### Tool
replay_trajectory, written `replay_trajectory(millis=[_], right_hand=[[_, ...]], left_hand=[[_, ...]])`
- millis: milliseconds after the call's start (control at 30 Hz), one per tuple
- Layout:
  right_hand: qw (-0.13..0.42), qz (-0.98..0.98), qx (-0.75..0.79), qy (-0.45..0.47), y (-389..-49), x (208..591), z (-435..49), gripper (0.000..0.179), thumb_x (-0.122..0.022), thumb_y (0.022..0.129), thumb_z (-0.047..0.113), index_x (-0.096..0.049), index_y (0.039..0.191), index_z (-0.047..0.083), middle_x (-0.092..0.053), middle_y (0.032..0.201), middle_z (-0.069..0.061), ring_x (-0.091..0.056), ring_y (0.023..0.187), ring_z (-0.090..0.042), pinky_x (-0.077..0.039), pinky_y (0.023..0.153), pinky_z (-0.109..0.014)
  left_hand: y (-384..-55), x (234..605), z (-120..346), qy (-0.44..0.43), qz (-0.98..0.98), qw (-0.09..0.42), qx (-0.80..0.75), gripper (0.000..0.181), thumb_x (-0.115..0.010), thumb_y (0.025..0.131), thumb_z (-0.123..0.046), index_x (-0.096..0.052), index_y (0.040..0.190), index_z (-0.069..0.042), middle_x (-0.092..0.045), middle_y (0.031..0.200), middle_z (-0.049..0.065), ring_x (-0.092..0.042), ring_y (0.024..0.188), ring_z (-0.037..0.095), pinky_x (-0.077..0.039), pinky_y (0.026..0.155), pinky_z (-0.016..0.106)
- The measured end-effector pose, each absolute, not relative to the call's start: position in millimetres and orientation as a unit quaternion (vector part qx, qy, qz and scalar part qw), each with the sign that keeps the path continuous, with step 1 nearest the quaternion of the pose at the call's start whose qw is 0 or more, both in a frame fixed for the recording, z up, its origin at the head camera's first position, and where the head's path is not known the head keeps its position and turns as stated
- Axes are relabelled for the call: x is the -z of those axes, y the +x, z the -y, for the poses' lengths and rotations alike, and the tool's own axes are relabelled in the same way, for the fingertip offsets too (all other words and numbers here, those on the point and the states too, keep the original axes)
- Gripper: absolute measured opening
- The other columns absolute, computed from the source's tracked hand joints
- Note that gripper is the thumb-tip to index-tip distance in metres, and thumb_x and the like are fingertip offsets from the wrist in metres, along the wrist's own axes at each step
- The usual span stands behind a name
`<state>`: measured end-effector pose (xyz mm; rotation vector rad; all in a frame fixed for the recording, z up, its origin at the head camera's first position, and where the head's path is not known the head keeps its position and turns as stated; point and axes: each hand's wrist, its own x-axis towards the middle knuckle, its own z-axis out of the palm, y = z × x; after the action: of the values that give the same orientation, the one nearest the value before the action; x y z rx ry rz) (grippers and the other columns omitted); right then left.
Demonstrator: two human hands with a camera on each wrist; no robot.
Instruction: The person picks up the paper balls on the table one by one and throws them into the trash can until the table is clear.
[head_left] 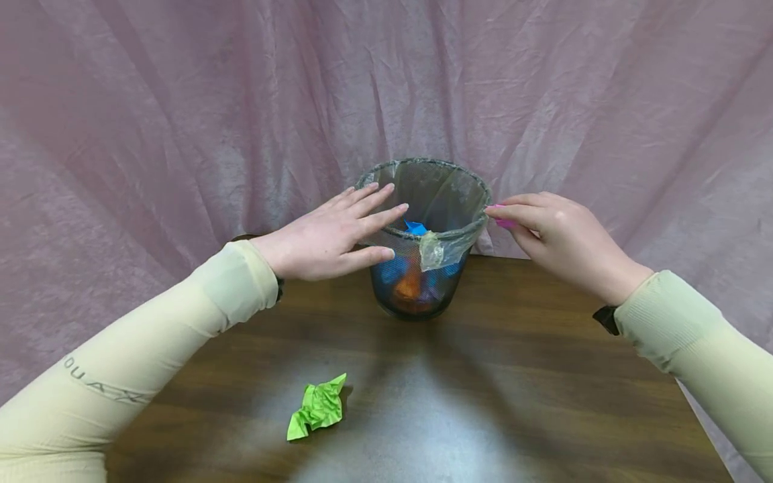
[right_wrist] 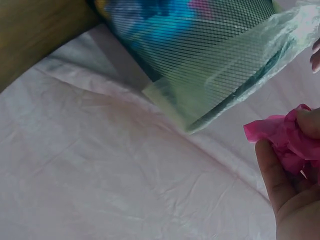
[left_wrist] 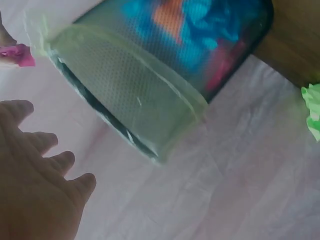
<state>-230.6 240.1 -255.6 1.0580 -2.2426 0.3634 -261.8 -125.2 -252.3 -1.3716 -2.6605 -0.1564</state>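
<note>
A dark mesh wastebasket (head_left: 449,292) lined with a thin pale plastic bag (head_left: 447,251) stands upright near the back of the table. Crumpled paper in blue (head_left: 415,228), orange (head_left: 408,285) and other colours lies inside it. My right hand (head_left: 561,231) pinches a crumpled pink paper (right_wrist: 280,135) between thumb and fingers, right beside the basket's right rim; the hand covers much of the paper in the head view. Over the left side of the rim, my left hand (head_left: 329,235) is spread with fingers extended and holds nothing. A crumpled green paper (head_left: 319,406) lies on the table nearer to me.
The brown wooden table (head_left: 513,376) has its right edge showing near my right forearm. A draped pink cloth (head_left: 181,121) hangs close behind the basket and table.
</note>
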Motion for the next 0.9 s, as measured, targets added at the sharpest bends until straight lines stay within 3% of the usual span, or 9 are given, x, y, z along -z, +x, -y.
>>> replay_trajectory(millis=[300, 633, 767, 900], right_hand=[[0.247, 0.89, -0.153, 0.353, -247.6, 238.8, -213.8, 0.043, -0.05, 0.098, -0.002, -0.069, 0.134, 0.012, -0.069, 0.122, -0.005, -0.062, 0.104, -0.021, -0.047, 0.085, -0.038], [0.147, 0.929, -0.13, 0.314, -270.7, 234.3, -185.1, 0.049, -0.046, 0.102, 0.012, -0.053, 0.151, 0.015, -0.065, 0.122, -0.003, -0.06, 0.116, -0.023, -0.046, 0.099, -0.047], [0.129, 0.938, -0.117, 0.299, -278.2, 233.8, -176.3, 0.053, -0.048, 0.103, 0.018, -0.046, 0.156, 0.018, -0.062, 0.136, -0.006, -0.057, 0.124, -0.026, -0.046, 0.101, -0.05], [0.115, 0.944, -0.097, 0.295, -282.0, 233.1, -172.8, 0.06, -0.055, 0.104, 0.028, -0.036, 0.161, 0.02, -0.051, 0.151, -0.012, -0.047, 0.137, -0.035, -0.036, 0.112, -0.056]], left_hand=[[-280.8, 244.2, 134.3, -0.417, 0.905, 0.061, 0.055, 0.073, -0.034, 0.105, -0.065, -0.018, 0.165, -0.027, -0.002, 0.171, 0.006, 0.002, 0.157, 0.025, -0.003, 0.125, 0.05], [-283.7, 248.0, 138.5, -0.406, 0.91, 0.061, 0.053, 0.073, -0.036, 0.105, -0.064, -0.018, 0.165, -0.026, -0.005, 0.171, 0.008, 0.0, 0.157, 0.026, -0.004, 0.125, 0.051], [-284.7, 249.4, 139.4, -0.402, 0.912, 0.061, 0.054, 0.073, -0.037, 0.105, -0.063, -0.019, 0.165, -0.025, -0.006, 0.171, 0.009, -0.002, 0.157, 0.028, -0.004, 0.125, 0.051], [-285.1, 251.5, 139.6, -0.401, 0.912, 0.06, 0.058, 0.074, -0.037, 0.105, -0.063, -0.019, 0.166, -0.026, -0.007, 0.171, 0.01, -0.003, 0.157, 0.029, -0.005, 0.124, 0.052]])
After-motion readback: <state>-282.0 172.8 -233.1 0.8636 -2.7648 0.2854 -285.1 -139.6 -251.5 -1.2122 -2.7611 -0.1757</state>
